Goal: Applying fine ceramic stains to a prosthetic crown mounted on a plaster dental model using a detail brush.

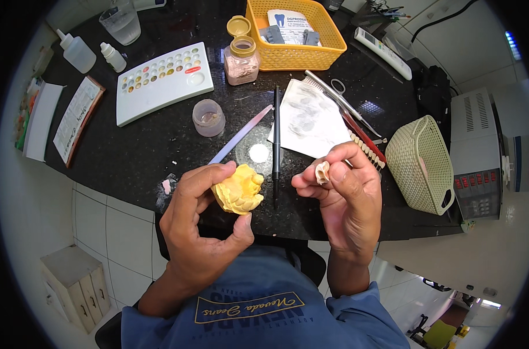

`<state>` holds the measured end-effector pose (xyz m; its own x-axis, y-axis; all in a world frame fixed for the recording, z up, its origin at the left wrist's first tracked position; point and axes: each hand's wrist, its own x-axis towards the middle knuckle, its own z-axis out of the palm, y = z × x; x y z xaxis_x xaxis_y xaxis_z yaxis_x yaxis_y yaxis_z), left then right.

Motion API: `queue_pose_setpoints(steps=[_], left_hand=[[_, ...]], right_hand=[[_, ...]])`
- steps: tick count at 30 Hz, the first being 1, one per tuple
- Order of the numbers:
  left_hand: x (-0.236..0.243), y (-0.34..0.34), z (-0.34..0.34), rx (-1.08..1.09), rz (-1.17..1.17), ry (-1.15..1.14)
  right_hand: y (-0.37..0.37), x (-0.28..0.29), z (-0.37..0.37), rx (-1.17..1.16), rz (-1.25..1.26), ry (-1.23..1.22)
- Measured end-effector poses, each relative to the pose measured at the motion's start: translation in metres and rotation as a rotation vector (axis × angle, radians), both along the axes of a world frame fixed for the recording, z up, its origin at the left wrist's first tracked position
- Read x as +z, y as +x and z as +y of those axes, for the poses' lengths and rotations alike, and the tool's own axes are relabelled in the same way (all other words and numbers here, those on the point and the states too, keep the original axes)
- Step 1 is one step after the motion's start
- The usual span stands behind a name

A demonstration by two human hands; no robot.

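Observation:
Between the thumb and fingers of my left hand [197, 212] is a yellow plaster dental model [239, 191], its row of moulded teeth along the lower side. My right hand [350, 195] pinches a small tooth-coloured dental piece [322, 173], pale with a hollow side, between thumb and fingertips. The two hands are held apart over the near edge of the table. Just beyond them lie a black pen-like tool [276, 139] and a lilac-handled brush or stick [241, 135]. A smudged white paper [311, 119] is past my right hand.
A white palette [162, 84] with colour wells, a small cup [208, 118] and an opened powder jar [241, 61] stand on the black table. Yellow basket [299, 56] at the back; green basket [418, 166] at right. Tweezers [346, 102], a shade guide [366, 152] and bottles [78, 55] lie around.

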<state>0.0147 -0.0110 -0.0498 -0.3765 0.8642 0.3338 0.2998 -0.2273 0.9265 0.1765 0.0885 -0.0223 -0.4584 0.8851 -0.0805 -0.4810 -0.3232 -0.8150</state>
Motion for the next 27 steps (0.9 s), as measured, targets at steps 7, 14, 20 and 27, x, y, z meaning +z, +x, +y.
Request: queue_pose_setpoints(steps=[7,14,20,27], left_hand=[[0.001,-0.005,0.002,0.124,0.43,0.006],[0.006,-0.007,0.0,0.188,0.511,-0.027],[0.005,-0.009,0.002,0.204,0.512,-0.052],[0.005,-0.01,0.001,0.203,0.561,-0.117]], right_hand=[[0.001,0.003,-0.001,0.057,0.061,-0.081],[-0.003,0.005,-0.006,0.052,0.025,-0.011],[-0.006,0.003,-0.012,-0.026,-0.021,0.14],[-0.007,0.001,-0.014,0.02,0.054,0.051]])
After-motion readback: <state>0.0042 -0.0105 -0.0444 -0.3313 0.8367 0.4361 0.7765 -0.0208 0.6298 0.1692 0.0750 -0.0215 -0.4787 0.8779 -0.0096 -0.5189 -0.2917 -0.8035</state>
